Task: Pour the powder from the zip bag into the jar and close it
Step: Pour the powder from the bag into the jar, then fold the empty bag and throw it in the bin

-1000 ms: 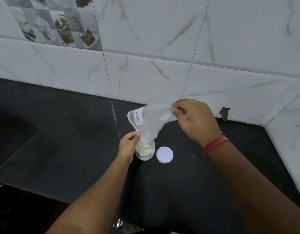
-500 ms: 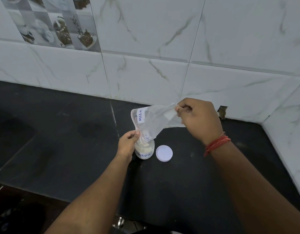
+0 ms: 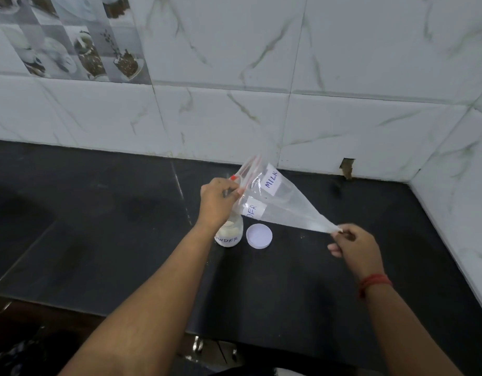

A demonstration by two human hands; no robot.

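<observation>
Head view: zip bag (image 3: 282, 206) now off jar (image 3: 229, 232)

jar (image 3: 228, 234) partly behind left hand (image 3: 217, 202)

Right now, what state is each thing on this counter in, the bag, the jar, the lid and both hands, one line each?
Clear plastic zip bag labelled MILK: looks empty, held stretched above the counter, zip end open.
Small clear jar labelled POWDER: upright, uncapped, white powder inside.
Round white lid: off, lying flat right of the jar.
Left hand: pinching the bag's zip end.
Right hand: fingers pinching the bag's bottom corner.
</observation>
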